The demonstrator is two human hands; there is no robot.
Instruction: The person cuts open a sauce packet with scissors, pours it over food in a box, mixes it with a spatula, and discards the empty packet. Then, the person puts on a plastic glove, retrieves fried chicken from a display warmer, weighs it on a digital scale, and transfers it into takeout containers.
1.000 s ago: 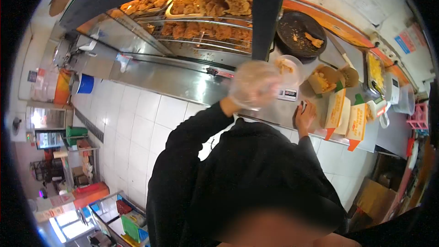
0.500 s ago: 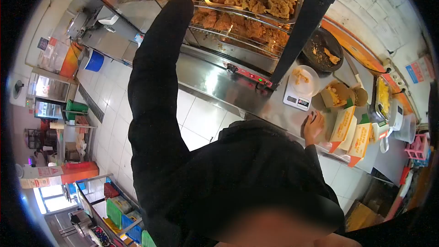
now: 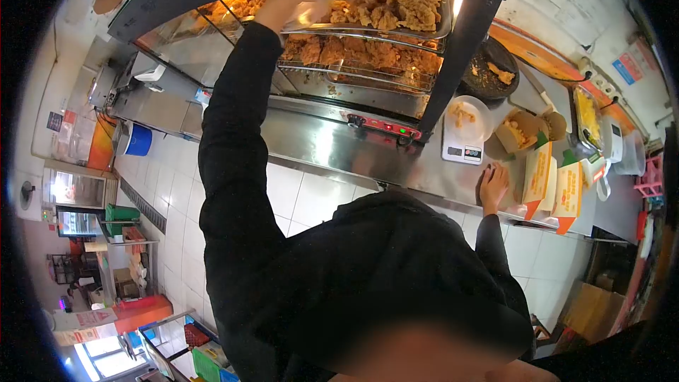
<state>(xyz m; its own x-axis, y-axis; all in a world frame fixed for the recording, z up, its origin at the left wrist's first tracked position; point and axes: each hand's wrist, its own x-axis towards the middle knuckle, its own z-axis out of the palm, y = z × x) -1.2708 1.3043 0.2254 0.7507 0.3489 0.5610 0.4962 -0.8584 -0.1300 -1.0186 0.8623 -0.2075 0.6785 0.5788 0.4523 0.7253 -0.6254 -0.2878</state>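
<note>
My left hand (image 3: 311, 3), in a clear plastic glove, reaches into the heated display cabinet (image 3: 283, 117) at the upper shelf. Its fingers are at the fried chicken (image 3: 407, 7) piled on a metal tray; glare and the glove hide how they are bent and whether they grip a piece. More fried chicken (image 3: 361, 53) lies on the wire rack below. My right hand (image 3: 494, 185) rests open on the steel counter's front edge, fingers on the surface. Nearby are a white kitchen scale (image 3: 462, 151) bearing a clear bowl (image 3: 477, 117) with some pieces, and standing orange-and-white boxes (image 3: 539, 175).
Behind the scale sits a dark stone mortar (image 3: 486, 88) with food in it. An opened cardboard box (image 3: 520, 131) holding food, a knife (image 3: 541, 92) and a tray of yellow food (image 3: 588, 117) occupy the counter's right. A blue bucket (image 3: 138, 139) stands on the tiled floor.
My left hand has moved further right along the tray, with its fingers now over the chicken. My right hand stays at the counter edge. The view has shifted slightly.
</note>
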